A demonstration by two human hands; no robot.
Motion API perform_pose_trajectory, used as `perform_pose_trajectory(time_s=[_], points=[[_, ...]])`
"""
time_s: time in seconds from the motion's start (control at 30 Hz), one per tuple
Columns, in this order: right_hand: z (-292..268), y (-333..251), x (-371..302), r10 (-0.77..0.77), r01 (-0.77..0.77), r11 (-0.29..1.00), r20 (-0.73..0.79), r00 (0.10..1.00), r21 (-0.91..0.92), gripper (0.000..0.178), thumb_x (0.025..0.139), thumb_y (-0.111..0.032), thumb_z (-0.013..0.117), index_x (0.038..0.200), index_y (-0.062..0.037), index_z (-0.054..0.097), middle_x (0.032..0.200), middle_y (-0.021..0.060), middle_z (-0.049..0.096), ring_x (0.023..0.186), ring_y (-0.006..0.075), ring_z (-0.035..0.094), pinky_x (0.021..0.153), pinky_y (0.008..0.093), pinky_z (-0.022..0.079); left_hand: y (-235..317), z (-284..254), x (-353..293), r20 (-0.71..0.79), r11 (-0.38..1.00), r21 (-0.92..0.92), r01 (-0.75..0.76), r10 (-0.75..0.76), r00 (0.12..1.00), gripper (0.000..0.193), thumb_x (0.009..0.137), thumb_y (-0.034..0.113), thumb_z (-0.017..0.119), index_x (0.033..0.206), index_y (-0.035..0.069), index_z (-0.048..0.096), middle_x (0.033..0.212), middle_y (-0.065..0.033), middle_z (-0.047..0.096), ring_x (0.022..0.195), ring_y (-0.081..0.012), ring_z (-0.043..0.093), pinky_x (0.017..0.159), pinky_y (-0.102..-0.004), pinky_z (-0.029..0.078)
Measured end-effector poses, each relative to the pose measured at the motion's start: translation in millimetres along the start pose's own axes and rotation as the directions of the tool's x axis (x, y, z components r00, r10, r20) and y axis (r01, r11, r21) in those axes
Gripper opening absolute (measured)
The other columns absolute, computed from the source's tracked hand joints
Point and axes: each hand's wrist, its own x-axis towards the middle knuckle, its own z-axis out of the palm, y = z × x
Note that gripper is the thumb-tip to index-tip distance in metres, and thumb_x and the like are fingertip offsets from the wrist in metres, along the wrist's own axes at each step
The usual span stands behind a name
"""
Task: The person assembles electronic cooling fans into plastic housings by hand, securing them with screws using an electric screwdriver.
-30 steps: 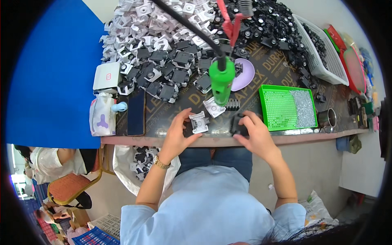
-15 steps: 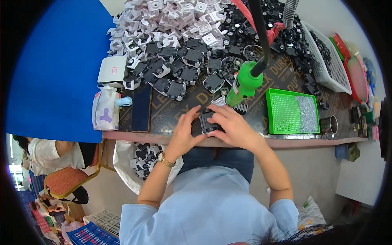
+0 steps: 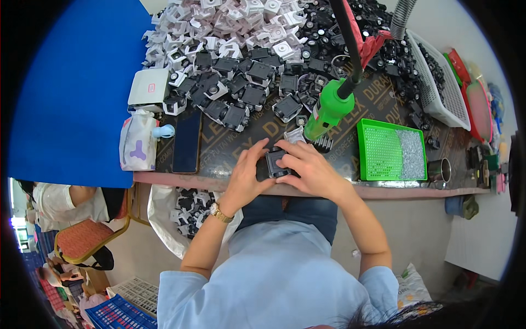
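Two bare hands meet over a dark table (image 3: pixel 215 158). From the left: a phone (image 3: pixel 187 143); the left hand (image 3: pixel 245 174), fingers curved around a black case (image 3: pixel 275 164), whether gripping I cannot tell; the case, near the table's front edge; the right hand (image 3: pixel 313 169), fingers closed on the case; a green screwdriver (image 3: pixel 330 109); a green tray (image 3: pixel 361 151). Keeping the case level, pressed evenly, seems wise.
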Motion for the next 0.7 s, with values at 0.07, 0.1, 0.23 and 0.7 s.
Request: perform_pose_trajectory(time_s=[0.07, 0.1, 0.23, 0.7], points=[[-0.1, -0.6, -1.2, 0.008, -0.008, 1.0, 0.007, 1.0, -0.018, 0.036, 0.072, -0.02, 0.082, 0.096, -0.0067, 0.059, 0.134, 0.0164, 0.054, 0.111, 0.036, 0.055, 0.092, 0.0469, 0.046, -1.0, 1.4, -0.4, 0.022, 1.0, 0.015, 0.008, -0.008, 1.0, 0.092, 0.069, 0.007, 0.086, 0.147, 0.007, 0.036, 0.136, -0.0149, 0.054, 0.121, -0.03, 0.061, 0.087, -0.037, 0.053], [-1.3, -4.0, -2.1, 0.04, -0.037, 0.995, 0.036, 0.999, -0.09, 0.035, 0.073, -0.022, 0.082, 0.095, -0.0072, 0.06, 0.134, 0.0156, 0.054, 0.111, 0.0349, 0.055, 0.09, 0.046, 0.046, -3.0, 2.6, -1.8, 0.023, 1.0, 0.013, 0.01, -0.01, 1.0, 0.092, 0.069, 0.007, 0.086, 0.147, 0.007, 0.036, 0.136, -0.0149, 0.054, 0.121, -0.03, 0.061, 0.087, -0.037, 0.053], [-6.2, -15.8, -2.4, 0.046, -0.047, 0.977, -0.012, 0.999, -0.21, 0.032, 0.075, -0.025, 0.08, 0.096, -0.0076, 0.062, 0.132, 0.0131, 0.055, 0.11, 0.0317, 0.054, 0.086, 0.0436, 0.046, -8.8, 5.5, -0.8, -0.012, 0.982, 0.096, -0.163, 0.164, 0.986, 0.072, 0.068, 0.006, 0.086, 0.13, 0.004, 0.051, 0.13, -0.0164, 0.058, 0.115, -0.034, 0.06, 0.091, -0.0401, 0.051], [-7.5, 37.9, -60.9, 0.515, -0.475, 0.856, -0.404, 0.756, 0.204, 0.042, 0.083, -0.002, 0.072, 0.121, -0.002, 0.053, 0.114, 0.018, 0.063, 0.103, 0.037, 0.062, 0.086, 0.042, 0.051, 8.6, 4.3, -1.0, 0.113, 0.812, 0.389, -0.434, 0.425, 0.898, 0.033, 0.082, 0.006, 0.068, 0.115, 0.003, 0.065, 0.119, -0.0155, 0.067, 0.109, -0.032, 0.063, 0.094, -0.0417, 0.05]])
